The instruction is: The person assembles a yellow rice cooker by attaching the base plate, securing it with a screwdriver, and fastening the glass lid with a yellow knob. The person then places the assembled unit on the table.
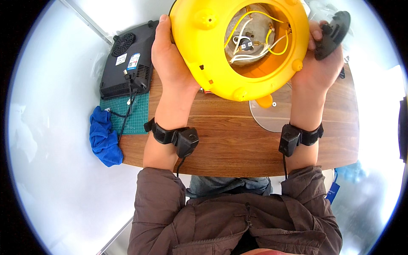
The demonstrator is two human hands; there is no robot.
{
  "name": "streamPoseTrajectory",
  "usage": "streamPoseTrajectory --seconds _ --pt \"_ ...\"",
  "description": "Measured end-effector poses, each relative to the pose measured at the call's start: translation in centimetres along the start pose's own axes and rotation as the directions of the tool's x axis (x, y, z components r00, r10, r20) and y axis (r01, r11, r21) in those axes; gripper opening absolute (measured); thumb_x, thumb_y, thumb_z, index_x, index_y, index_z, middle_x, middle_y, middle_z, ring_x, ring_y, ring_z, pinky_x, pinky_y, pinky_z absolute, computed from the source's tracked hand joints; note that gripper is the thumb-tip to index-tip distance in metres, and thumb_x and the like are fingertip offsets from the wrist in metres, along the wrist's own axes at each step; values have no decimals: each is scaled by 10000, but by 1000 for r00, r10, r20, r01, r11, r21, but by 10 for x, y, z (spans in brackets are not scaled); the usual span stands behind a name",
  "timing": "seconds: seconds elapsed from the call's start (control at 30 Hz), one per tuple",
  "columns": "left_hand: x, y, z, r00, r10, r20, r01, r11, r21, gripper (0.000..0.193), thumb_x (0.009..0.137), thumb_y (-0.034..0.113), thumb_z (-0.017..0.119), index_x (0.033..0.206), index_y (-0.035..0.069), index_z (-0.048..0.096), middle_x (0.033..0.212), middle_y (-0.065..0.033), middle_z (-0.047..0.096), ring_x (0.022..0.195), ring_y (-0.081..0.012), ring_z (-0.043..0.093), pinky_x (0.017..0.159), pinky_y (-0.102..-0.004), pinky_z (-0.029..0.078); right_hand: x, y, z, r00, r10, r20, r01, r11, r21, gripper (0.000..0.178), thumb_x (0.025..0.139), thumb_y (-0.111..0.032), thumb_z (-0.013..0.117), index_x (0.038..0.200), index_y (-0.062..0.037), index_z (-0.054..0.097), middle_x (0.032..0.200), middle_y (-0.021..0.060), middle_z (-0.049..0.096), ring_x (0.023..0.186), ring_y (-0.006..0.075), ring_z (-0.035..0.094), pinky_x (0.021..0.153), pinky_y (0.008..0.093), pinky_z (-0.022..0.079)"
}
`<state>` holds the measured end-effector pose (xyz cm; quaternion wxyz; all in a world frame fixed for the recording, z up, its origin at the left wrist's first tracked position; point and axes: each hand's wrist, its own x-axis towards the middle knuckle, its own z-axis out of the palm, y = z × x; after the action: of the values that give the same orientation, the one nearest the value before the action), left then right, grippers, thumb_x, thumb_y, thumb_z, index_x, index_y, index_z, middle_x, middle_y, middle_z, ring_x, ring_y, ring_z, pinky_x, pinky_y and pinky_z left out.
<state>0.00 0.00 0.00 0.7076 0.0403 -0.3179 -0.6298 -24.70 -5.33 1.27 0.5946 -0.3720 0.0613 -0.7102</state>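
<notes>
Held up in front of me is a yellow electric cooking pot [197,63], tilted so that its open underside shows. Inside the round opening are a grey metal heating plate [256,34], white and yellow wires and a small black part. My left hand [168,51] is closed on the pot's left side, thumb on the outside. My right hand [318,70] supports the right side, its fingers partly hidden, and a black round plastic base cover [333,36] is also in its grasp. Below the pot, a glass lid [272,121] with a yellow knob [264,101] lies on the wooden table [221,144].
At the left, a black induction cooker [127,59] lies with its vented underside up, its cable [123,127] trailing over a green cutting mat [142,114]. A blue cloth [104,136] hangs at the table's left edge. Both wrists carry black strapped devices [187,142] with cords.
</notes>
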Motion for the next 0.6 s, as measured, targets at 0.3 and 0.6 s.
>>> streamPoseTrajectory --seconds 0.3,0.6 --pt "-5 3 -2 978 182 -106 -157 966 206 429 1107 402 388 1222 68 631 1143 -70 738 994 -185 731 872 -327 602 -10 -8 26 942 -169 291 206 973 -101 257 1063 -219 408 1076 -45 597 809 22 487 695 118 386 693 275 348" --pt "-3 13 -5 991 129 -34 -123 981 149 400 1093 413 448 1187 82 652 1048 -43 748 922 -147 730 793 -288 600 -12 -2 28 726 -566 390 616 284 -735 251 1086 -202 466 1088 -11 630 963 80 663 848 142 693 728 246 593"
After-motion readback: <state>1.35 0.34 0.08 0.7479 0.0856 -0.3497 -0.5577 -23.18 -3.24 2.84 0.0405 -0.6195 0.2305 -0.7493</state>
